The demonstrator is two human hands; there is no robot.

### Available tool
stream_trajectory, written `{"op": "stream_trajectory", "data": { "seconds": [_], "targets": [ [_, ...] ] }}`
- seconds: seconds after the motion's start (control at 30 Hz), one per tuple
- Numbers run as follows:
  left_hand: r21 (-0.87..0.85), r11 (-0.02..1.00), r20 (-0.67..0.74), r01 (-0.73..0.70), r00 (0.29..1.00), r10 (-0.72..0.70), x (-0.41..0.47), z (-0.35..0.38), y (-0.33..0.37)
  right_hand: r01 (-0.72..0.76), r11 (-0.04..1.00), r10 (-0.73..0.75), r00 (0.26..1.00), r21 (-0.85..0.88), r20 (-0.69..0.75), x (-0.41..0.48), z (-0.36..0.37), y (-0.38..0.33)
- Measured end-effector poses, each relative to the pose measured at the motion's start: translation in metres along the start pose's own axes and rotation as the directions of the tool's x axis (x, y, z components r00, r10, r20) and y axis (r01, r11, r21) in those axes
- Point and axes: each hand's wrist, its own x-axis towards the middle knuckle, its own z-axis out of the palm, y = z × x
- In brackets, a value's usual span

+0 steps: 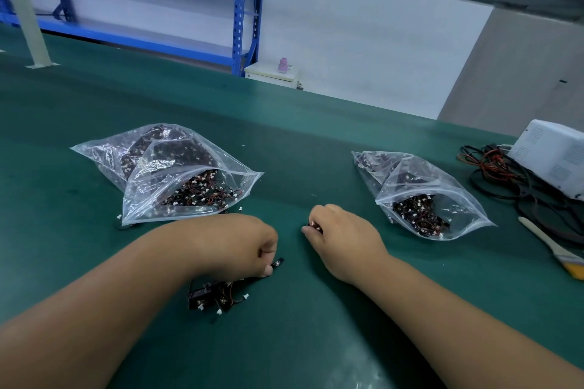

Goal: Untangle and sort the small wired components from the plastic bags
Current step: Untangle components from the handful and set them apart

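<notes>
Handling these wired components (pixel 218 294) should take almost no force, I judge. Each looks feather-light, with thin limp leads quick to snag on a neighbour, so a hard tug could strain a wire where it joins. Better to pinch the stiff black body or the white plug and draw it out slowly, never by the middle of the wire. They all look alike: small dark bodies, fine red and black leads, tiny white connectors at the ends.

A loose knot of them lies on the green worktop (pixel 316 341) at lower centre of the frame, just under my left wrist. My left grip (pixel 240 243) is curled, thumb and fingers pinching one black piece at the knot's upper right edge. My right grip (pixel 344 240), a little apart to the right, is closed round another, a white plug showing at the fingertips.

Above left lies the left bag (pixel 180 174), mouth open and well filled. At centre right, the right bag (pixel 423 196) is also open and seems to hold fewer. At the far right edge sit a brush (pixel 556 246), tangled cables (pixel 505 174) and a white box (pixel 556 155).
</notes>
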Motion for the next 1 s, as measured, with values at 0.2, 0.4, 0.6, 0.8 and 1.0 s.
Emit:
{"op": "stream_trajectory", "data": {
  "seconds": [0.2, 0.4, 0.6, 0.8, 1.0],
  "targets": [
    [-0.012, 1.000, 0.002, -0.005, 1.000, 0.005, -0.001, -0.001, -0.001, 0.011, 0.997, -0.010, 1.000, -0.070, 0.018, -0.019, -0.008, 0.015],
    [0.001, 1.000, 0.003, -0.015, 1.000, 0.015, 0.000, -0.001, 0.000, 0.053, 0.962, -0.092, 0.986, -0.267, -0.135, -0.040, -0.037, 0.043],
    [0.012, 1.000, 0.008, -0.028, 1.000, 0.028, 0.000, -0.001, 0.000, 0.177, 0.863, -0.351, 0.884, -0.473, -0.310, -0.042, -0.064, 0.089],
    [0.014, 0.999, 0.016, -0.034, 0.999, 0.034, 0.000, -0.001, -0.001, 0.253, 0.711, -0.521, 0.815, -0.656, -0.251, -0.018, -0.081, 0.123],
    [0.010, 0.999, 0.019, -0.035, 0.999, 0.035, 0.000, -0.001, -0.004, 0.115, 0.793, -0.378, 0.863, -0.599, -0.335, -0.001, -0.075, 0.128]
  ]
}}
